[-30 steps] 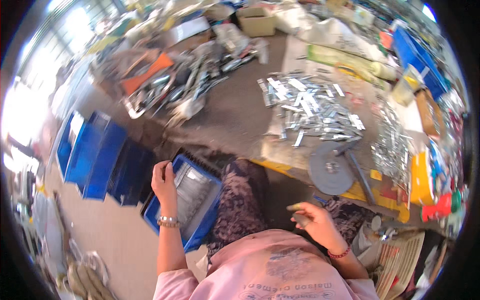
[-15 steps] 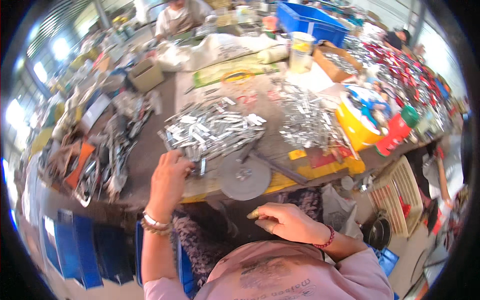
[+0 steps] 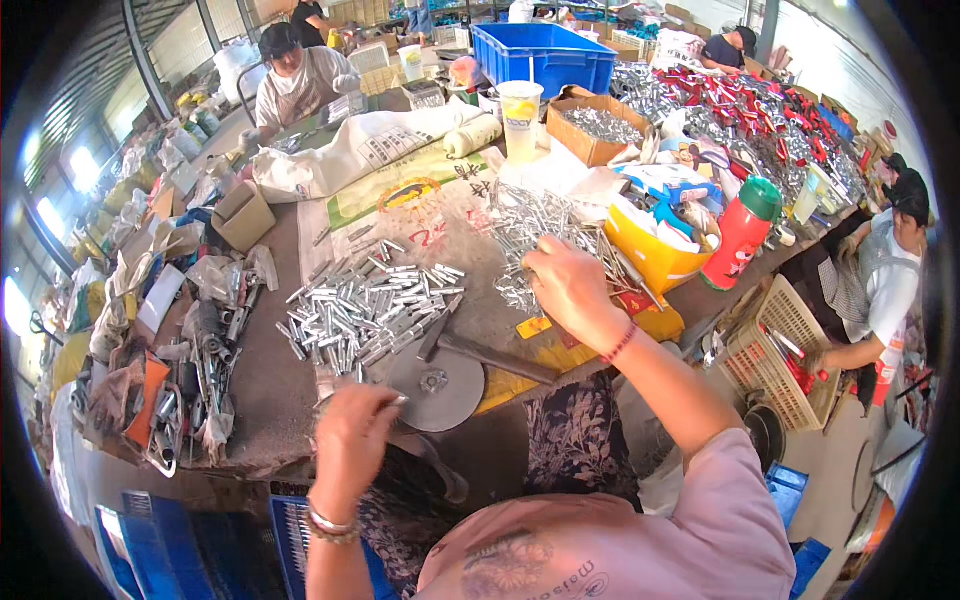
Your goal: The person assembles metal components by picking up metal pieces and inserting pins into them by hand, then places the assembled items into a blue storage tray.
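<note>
Your left hand (image 3: 355,432) pinches one small metal piece (image 3: 401,400) just in front of one grey disc (image 3: 436,388). Your right hand (image 3: 572,287) curls its fingers at the pile of thin metal parts (image 3: 535,215), one of two piles on the counter (image 3: 262,355); you cannot tell its grip. The other, short metal rods (image 3: 375,305), lies left of one hammer (image 3: 495,358).

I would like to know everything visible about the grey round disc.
The grey disc is round and flat, metallic-looking, with a small hub at its centre. It lies at the near edge of the table, beside silvery metal pieces. The hammer overlaps its far rim; whether the left hand touches it is unclear.
</note>
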`<state>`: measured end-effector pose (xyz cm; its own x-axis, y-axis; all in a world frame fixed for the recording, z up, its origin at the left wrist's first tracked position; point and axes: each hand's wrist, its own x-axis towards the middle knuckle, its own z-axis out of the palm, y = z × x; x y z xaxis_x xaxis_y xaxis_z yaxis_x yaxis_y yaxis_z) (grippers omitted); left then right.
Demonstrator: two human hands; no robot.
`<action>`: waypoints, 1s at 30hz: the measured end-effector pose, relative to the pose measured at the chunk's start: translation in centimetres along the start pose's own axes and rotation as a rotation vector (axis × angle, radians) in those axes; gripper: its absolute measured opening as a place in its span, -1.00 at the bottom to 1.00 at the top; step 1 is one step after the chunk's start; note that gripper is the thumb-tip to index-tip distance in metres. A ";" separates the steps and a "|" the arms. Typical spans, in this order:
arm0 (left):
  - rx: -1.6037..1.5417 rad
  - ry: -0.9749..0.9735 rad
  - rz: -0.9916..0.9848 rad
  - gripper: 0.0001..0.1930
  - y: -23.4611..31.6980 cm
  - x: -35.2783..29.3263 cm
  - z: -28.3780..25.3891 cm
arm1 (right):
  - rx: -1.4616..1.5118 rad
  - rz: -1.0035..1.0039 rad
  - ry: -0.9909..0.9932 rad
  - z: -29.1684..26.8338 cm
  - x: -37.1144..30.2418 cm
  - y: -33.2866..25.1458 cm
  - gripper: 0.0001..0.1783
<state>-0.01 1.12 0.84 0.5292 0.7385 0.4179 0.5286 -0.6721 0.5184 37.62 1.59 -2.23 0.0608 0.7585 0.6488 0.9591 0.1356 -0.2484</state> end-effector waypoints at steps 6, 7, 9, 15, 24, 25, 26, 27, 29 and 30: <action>0.086 0.056 0.001 -0.84 0.8 -0.6 2.2 | -0.330 -0.239 -0.104 2.8 2.1 2.3 -0.99; 0.045 0.057 0.005 -0.82 0.7 -0.8 2.1 | -0.322 -0.249 -0.097 2.4 2.1 2.0 -0.99; 0.011 0.063 0.008 -0.80 0.4 -1.0 2.2 | -0.290 -0.329 -0.098 0.9 1.9 1.7 -0.98; -0.062 0.073 -0.024 -0.83 0.7 -1.3 2.7 | -0.013 -0.116 -0.090 -1.9 -0.1 -1.4 -0.84; -0.086 0.046 -0.071 -0.84 -0.1 -1.5 2.9 | 0.848 0.155 -0.444 -2.3 -4.8 -12.3 -0.88; -0.091 0.030 -0.104 -0.84 -0.2 -1.6 2.8 | 0.604 -0.082 -0.309 -2.2 -4.6 -12.2 -0.88; -0.097 0.038 -0.118 -0.84 0.0 -1.8 2.7 | 0.547 -0.117 -0.306 -2.7 -4.5 -12.2 -0.88; -0.109 0.045 -0.119 -0.85 -0.1 -1.6 2.8 | 0.464 -0.167 -0.296 -2.8 -4.5 -12.0 -0.89; -0.124 0.038 -0.146 -0.84 0.0 -1.5 2.9 | 0.405 -0.179 -0.321 -2.5 -4.9 -12.0 -0.88; -0.145 0.041 -0.163 -0.84 0.1 -1.6 2.9 | 0.408 -0.175 -0.329 -2.4 -5.1 -12.0 -0.88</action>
<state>1.16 -0.26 -1.92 0.4157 0.8404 0.3478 0.5028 -0.5310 0.6822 26.42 -5.45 -0.88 -0.2426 0.8525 0.4629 0.7583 0.4643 -0.4576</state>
